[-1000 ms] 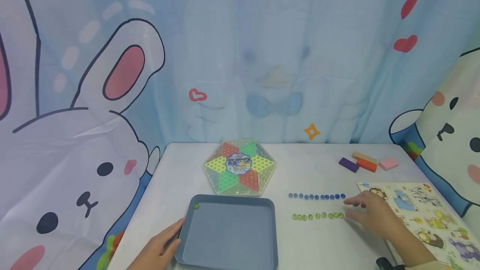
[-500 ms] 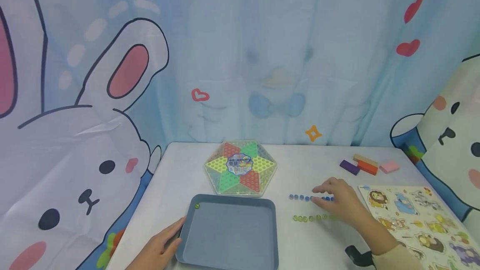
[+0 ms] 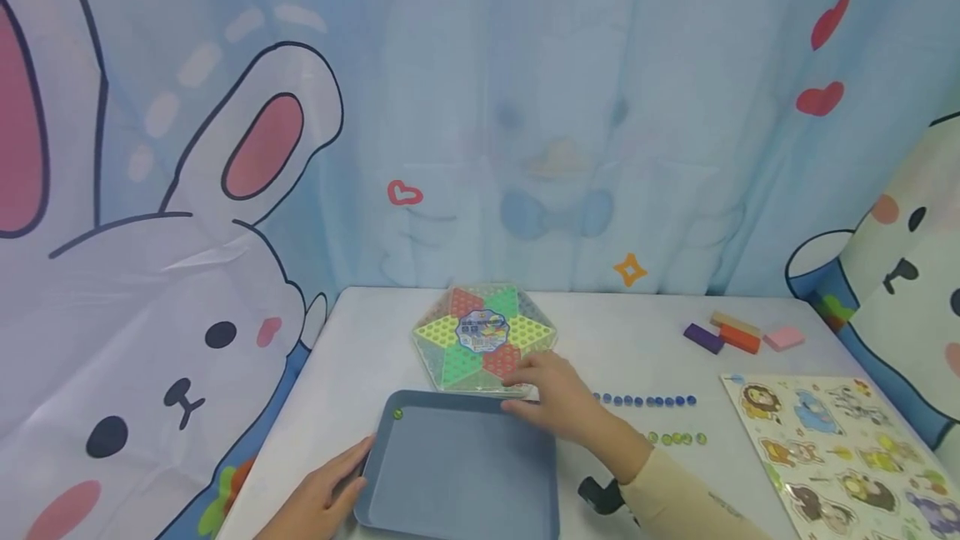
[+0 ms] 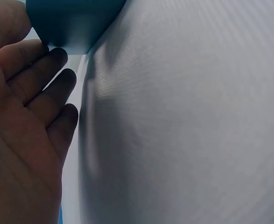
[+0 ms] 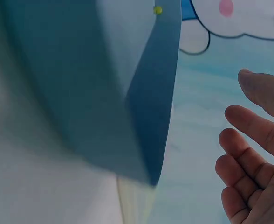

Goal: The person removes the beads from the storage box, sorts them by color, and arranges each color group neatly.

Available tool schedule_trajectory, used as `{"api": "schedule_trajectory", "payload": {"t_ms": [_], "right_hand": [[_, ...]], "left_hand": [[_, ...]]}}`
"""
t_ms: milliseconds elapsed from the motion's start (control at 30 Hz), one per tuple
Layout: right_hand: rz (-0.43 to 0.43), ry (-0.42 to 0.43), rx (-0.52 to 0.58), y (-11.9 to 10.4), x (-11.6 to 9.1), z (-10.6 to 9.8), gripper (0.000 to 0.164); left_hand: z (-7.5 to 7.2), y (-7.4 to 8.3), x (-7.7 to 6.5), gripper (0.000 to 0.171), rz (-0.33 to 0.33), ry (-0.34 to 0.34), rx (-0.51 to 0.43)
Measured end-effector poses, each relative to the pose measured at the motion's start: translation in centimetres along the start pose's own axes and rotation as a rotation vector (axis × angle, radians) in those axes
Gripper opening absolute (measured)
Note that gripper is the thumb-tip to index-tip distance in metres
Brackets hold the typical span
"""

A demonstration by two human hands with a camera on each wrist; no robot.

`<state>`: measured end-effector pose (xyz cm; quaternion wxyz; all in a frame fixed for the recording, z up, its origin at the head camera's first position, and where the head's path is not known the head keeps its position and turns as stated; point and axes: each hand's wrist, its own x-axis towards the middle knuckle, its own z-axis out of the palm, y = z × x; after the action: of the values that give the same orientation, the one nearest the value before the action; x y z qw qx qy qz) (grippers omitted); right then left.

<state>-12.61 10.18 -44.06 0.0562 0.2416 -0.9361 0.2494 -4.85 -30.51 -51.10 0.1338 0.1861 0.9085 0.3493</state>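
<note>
A grey-blue tray (image 3: 465, 473) lies on the table. One green marble (image 3: 398, 414) sits in its far left corner. My left hand (image 3: 318, 494) is at the tray's left side, fingers extended and fingertips at the rim. In the left wrist view, the fingers lie relaxed below the tray's wall (image 4: 74, 28). Over the tray's far right corner hovers my right hand (image 3: 558, 402), thumb and forefinger apart; the right wrist view shows nothing between its fingers. To its right run a row of blue marbles (image 3: 648, 402) and a row of green marbles (image 3: 677, 438), both partly hidden by the hand and forearm.
Behind the tray lies a hexagonal Chinese checkers board (image 3: 450, 332) in clear wrapping. Purple, orange, tan and pink blocks (image 3: 783, 338) lie at the back right. An animal puzzle board (image 3: 817, 448) covers the right side. A printed curtain (image 3: 555, 107) hangs behind the table.
My right hand has swept left from the right ends of the marble rows, across them, to above the tray's far right corner. My left hand has stayed at the tray's left side.
</note>
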Motion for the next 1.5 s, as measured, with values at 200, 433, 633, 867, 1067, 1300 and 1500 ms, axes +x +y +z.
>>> {"api": "schedule_trajectory", "payload": {"t_ms": [200,433,633,867,1067,1300,1500], "right_hand": [[-0.145,-0.057,0.008,-2.8,2.6,2.5,0.028],[-0.184,-0.123,0.04,-4.9,4.7,5.3,0.029],[-0.185,-0.169,0.053,-6.0,5.6,7.2,0.03],[-0.18,-0.174,0.038,-7.0,5.7,9.1,0.031],[-0.194,-0.237,0.065,-8.3,6.0,9.9,0.035],[-0.195,-0.273,0.069,-9.1,6.6,11.1,0.042],[-0.189,-0.256,0.063,-9.1,6.9,12.5,0.046]], "left_hand": [[0.1,0.1,-0.1,0.062,0.021,0.012,-0.004],[0.2,0.4,0.0,0.062,0.021,-0.001,-0.024],[0.4,0.2,0.0,0.063,-0.003,0.002,-0.011],[0.5,-0.1,0.2,0.064,0.001,-0.012,-0.022],[0.3,0.0,0.2,0.066,-0.027,-0.017,-0.046],[0.4,-0.1,0.0,0.063,0.006,0.011,-0.022],[0.5,-0.4,-0.1,0.062,0.02,0.032,0.005]]}}
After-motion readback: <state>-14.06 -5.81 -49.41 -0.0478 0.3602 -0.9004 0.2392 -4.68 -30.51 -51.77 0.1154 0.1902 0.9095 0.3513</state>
